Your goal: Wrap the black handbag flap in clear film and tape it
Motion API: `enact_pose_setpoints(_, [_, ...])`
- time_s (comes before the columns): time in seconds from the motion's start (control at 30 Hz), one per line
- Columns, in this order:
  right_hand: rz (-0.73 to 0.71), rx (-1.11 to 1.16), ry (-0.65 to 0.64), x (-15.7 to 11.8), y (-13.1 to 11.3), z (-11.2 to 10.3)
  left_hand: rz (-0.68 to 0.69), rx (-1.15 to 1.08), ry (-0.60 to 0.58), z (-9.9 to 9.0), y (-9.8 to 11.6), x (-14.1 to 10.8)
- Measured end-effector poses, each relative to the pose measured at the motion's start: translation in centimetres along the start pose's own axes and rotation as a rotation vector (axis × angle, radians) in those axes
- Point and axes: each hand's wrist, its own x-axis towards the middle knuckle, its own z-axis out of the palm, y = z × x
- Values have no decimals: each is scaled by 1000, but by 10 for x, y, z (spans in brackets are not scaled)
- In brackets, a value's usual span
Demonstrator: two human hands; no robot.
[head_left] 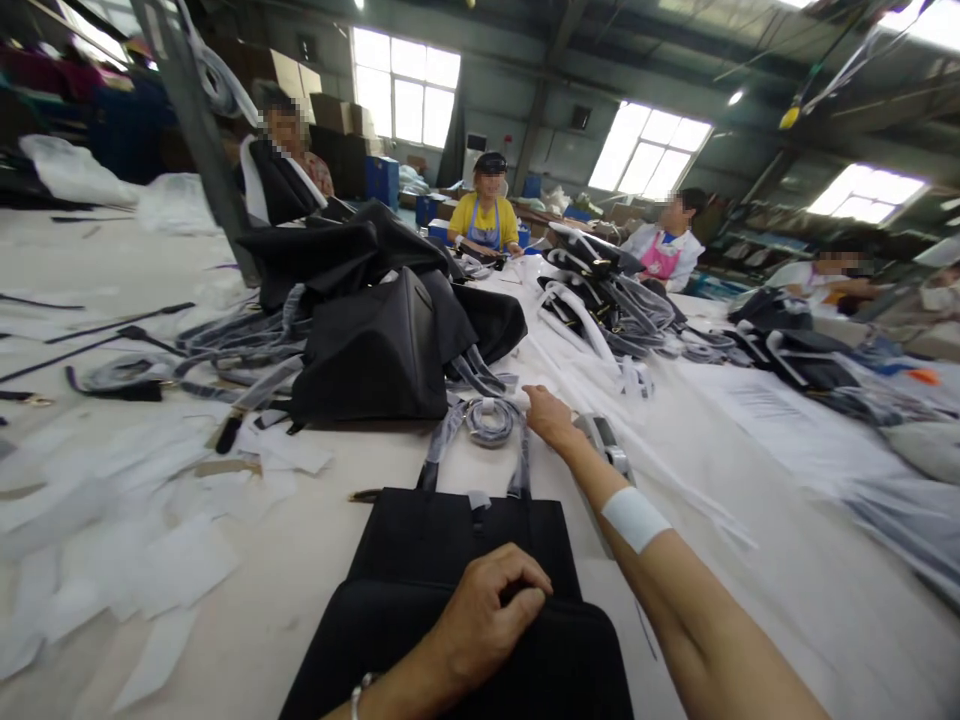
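Note:
A black bag (465, 540) lies in front of me, its wrapped handles (442, 445) stretched away from me across the table. My left hand (495, 610) rests on the bag with fingers curled and the thumb near the index finger, closed at the edge of its upper layer. Farther out, my right hand (550, 415) has its fingers closed at the right side of the plastic-wrapped handle, by a bit of white wrapping; the fingertips are partly hidden. A coiled grey-wrapped strap (489, 425) lies beside it, to the left. Under my right wrist sits a grey device (602, 440).
Black bags (375, 350) are heaped just beyond, with wrapped straps (225, 350) at their left. White paper sheets (150, 540) litter the left side. Another stack of bags (600, 290) stands at the back right. Several people sit around the table, one in a yellow top (485, 220).

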Motion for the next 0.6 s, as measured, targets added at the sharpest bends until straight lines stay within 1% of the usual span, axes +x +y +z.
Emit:
enact_pose_setpoints(0.07, [-5, -26, -28, 15, 5, 9, -19, -21, 16, 0, -2, 1])
enact_pose_setpoints(0.17, [-36, -37, -42, 27, 11, 19, -28, -52, 28, 0, -7, 2])
enact_pose_setpoints(0.23, [-55, -23, -16, 31, 14, 22, -30, -74, 36, 1, -12, 4])
enact_pose_setpoints(0.3, [-71, 10, 38, 32, 16, 21, -39, -103, 42, 1, -15, 7])
enact_pose_setpoints(0.37, [-85, 60, 127, 31, 15, 13, -67, -154, 38, 1, -17, 8])
enact_pose_setpoints(0.47, [-115, 150, 305, 21, 9, -9, -148, -290, 15, 1, -16, 8])
enact_pose_setpoints(0.53, [-160, 204, 391, 1, 1, -28, -183, -415, 13, 1, -17, 7])
enact_pose_setpoints(0.6, [-263, 261, 408, -31, -9, -46, -179, -534, 42, 2, -20, 7])
